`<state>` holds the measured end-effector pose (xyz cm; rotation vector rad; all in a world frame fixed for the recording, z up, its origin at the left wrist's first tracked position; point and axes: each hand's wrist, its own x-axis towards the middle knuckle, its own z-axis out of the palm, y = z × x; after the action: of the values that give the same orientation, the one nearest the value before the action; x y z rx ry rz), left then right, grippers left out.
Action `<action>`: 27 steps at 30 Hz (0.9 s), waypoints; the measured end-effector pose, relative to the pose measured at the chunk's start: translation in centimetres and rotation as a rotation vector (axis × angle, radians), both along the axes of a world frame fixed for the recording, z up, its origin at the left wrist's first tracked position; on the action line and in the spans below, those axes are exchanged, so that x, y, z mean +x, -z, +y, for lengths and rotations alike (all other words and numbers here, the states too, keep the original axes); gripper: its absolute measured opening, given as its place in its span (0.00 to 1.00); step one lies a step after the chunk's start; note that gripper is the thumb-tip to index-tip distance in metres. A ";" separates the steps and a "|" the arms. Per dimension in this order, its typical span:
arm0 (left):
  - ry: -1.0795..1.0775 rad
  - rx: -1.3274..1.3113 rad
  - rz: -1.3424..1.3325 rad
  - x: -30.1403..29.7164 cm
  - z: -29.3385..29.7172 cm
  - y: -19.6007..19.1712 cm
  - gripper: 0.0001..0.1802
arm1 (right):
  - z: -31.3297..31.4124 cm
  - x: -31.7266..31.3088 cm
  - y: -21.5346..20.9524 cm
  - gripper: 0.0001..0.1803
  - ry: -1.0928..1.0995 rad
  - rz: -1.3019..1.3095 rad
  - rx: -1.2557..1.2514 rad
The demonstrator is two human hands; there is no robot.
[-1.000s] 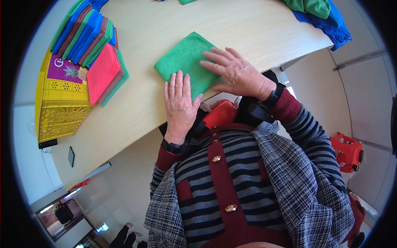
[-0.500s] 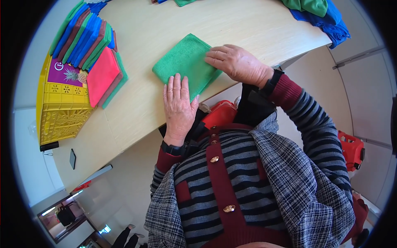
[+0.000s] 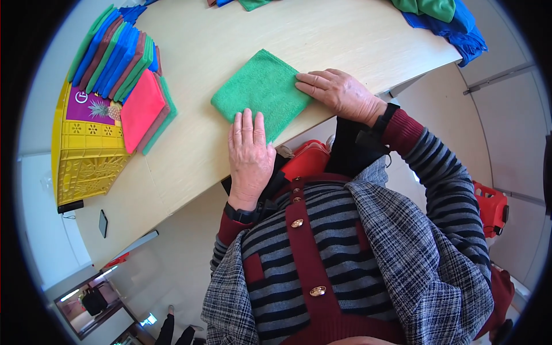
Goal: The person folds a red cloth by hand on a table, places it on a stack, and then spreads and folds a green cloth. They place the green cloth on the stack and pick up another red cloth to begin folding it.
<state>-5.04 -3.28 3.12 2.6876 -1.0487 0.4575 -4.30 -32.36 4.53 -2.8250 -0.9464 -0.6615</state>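
A green cloth (image 3: 259, 86), folded into a flat rectangle, lies on the pale wooden table near its front edge. My left hand (image 3: 250, 158) rests flat over the cloth's near left corner, fingers stretched out and pointing away from me. At the cloth's right edge, the fingertips of my right hand (image 3: 341, 95) touch its rim, with the fingers extended and the thumb partly hidden. Neither hand grips anything.
A yellow basket (image 3: 86, 152) at the left holds a row of folded green, blue and brown cloths (image 3: 115, 54). Against it leans a pink cloth (image 3: 141, 109). A phone (image 3: 103, 223) lies near the table's left end. Blue and green fabric (image 3: 440, 26) hangs over the far right corner.
My right hand has slid a little to the right, toward the cloth's edge. My left hand has drawn slightly nearer to me, uncovering more of the cloth.
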 end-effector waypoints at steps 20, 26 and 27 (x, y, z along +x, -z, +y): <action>0.056 -0.091 0.088 -0.1 0.6 0.8 0.36 | 15.5 -0.4 0.2 0.40 -0.073 0.258 0.353; 0.000 -0.126 0.062 0.4 0.5 1.5 0.38 | 13.0 1.2 0.7 0.39 0.003 0.257 0.301; 0.005 -0.084 0.028 0.3 0.3 1.3 0.39 | 12.3 1.7 0.7 0.39 0.013 0.295 0.275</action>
<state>-4.72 -2.95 1.85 2.6096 -1.0051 0.4508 -2.62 -20.05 3.81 -2.5903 -0.7251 -0.3309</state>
